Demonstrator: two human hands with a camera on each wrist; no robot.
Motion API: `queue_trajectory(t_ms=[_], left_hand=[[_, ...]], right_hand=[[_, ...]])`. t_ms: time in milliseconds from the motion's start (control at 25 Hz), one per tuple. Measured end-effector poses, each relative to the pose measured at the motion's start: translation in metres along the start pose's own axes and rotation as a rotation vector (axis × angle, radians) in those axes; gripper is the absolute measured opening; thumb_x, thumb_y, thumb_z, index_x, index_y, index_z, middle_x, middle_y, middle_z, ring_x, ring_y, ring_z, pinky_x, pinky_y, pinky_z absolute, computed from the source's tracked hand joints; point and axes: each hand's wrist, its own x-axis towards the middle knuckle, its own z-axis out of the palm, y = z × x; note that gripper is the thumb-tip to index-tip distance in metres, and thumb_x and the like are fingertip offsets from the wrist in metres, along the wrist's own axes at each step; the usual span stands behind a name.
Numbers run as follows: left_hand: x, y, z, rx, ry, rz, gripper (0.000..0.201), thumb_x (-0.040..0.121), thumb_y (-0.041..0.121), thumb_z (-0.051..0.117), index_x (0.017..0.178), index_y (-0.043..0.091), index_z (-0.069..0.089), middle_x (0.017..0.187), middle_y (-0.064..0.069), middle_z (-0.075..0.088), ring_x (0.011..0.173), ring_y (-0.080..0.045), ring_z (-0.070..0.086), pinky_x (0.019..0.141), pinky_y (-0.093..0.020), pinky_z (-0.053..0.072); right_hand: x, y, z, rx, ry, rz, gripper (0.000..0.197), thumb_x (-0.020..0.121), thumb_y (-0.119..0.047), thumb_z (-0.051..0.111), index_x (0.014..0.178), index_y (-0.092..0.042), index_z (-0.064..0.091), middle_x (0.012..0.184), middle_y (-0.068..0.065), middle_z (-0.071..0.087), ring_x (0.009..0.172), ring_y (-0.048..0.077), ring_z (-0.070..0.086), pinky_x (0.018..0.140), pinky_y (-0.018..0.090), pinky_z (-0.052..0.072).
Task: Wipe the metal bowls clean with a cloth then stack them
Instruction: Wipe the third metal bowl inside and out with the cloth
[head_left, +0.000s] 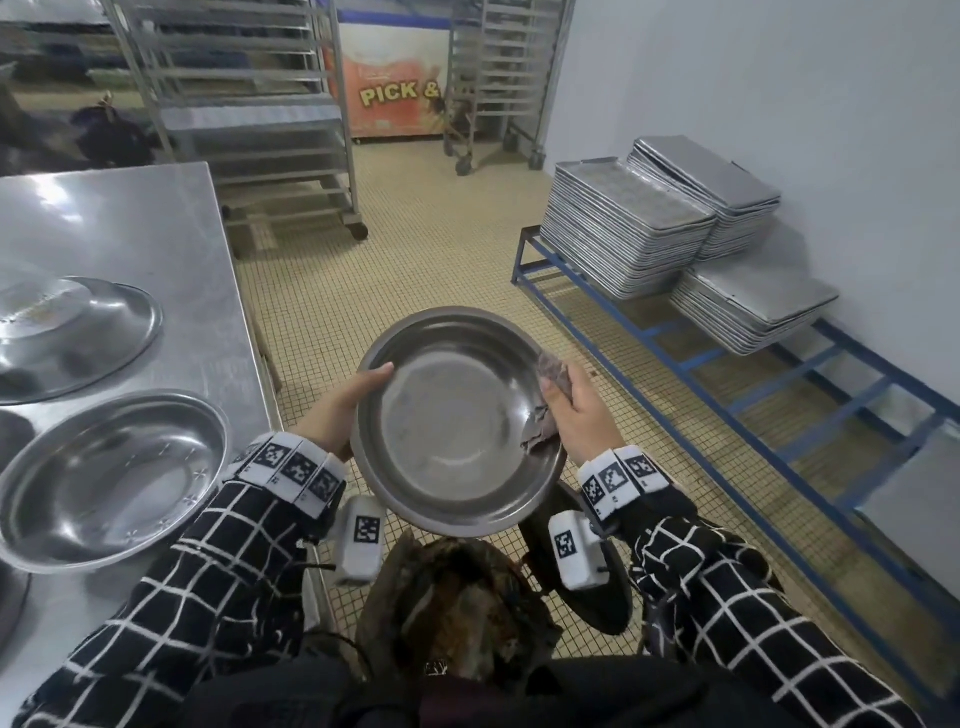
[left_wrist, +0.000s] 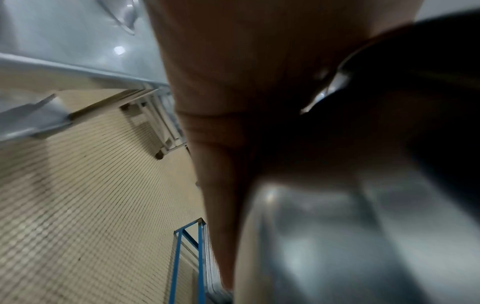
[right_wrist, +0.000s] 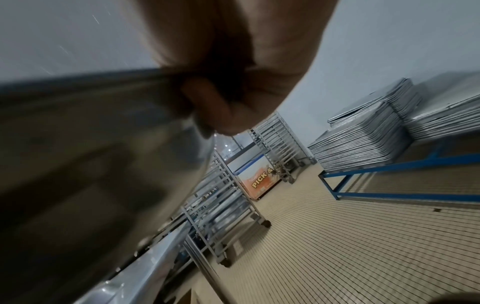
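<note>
I hold a round metal bowl (head_left: 447, 410) in the air over the tiled floor, its inside facing me. My left hand (head_left: 345, 400) grips its left rim, thumb over the edge. My right hand (head_left: 576, 410) pinches a greyish cloth (head_left: 550, 376) against the bowl's right rim; the cloth hangs down inside the wall. The left wrist view shows my left hand (left_wrist: 233, 102) against the bowl's shiny outside (left_wrist: 337, 236). In the right wrist view my curled right hand (right_wrist: 233, 82) sits on the blurred bowl (right_wrist: 91, 154). Another bowl (head_left: 111, 480) stands upright on the steel table (head_left: 130, 228), and one bowl (head_left: 72, 332) lies upside down behind it.
Wheeled metal racks (head_left: 249, 104) and an orange freezer (head_left: 395, 88) stand at the back. Stacks of baking trays (head_left: 628, 223) rest on a blue frame (head_left: 753, 395) along the right wall. A dark round stool (head_left: 576, 566) is under the bowl, near my lap.
</note>
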Motion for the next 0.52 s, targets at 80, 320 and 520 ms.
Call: queue_trajectory(t_ms=[80, 320, 520], left_hand=[[0.002, -0.006, 0.003, 0.16, 0.079, 0.031, 0.04, 0.095, 0.039, 0.044, 0.087, 0.007, 0.067, 0.064, -0.001, 0.066, 0.061, -0.023, 0.061, 0.075, -0.037, 0.05], [0.0, -0.005, 0.023, 0.231, 0.266, 0.15, 0.041, 0.099, 0.037, 0.04, 0.131, 0.013, 0.046, 0.092, 0.004, 0.062, 0.077, -0.006, 0.061, 0.059, -0.011, 0.048], [0.002, 0.0, 0.029, 0.487, 0.205, 0.346, 0.044, 0.101, 0.038, 0.03, 0.143, 0.033, 0.021, 0.103, 0.01, 0.056, 0.078, 0.002, 0.061, 0.062, -0.012, 0.049]], right_hand=[[-0.003, 0.012, 0.007, 0.018, 0.028, 0.04, 0.022, 0.101, -0.033, 0.04, 0.111, -0.016, 0.049, 0.093, 0.008, 0.064, 0.077, 0.02, 0.065, 0.061, 0.027, 0.052], [-0.012, 0.038, 0.026, -0.12, 0.054, 0.127, 0.015, 0.098, -0.027, 0.048, 0.096, -0.016, 0.057, 0.085, -0.006, 0.061, 0.078, 0.007, 0.059, 0.063, 0.018, 0.043], [-0.01, 0.022, 0.022, -0.249, 0.121, -0.065, 0.025, 0.091, -0.019, 0.06, 0.116, -0.014, 0.061, 0.105, -0.003, 0.048, 0.083, -0.003, 0.043, 0.068, 0.004, 0.038]])
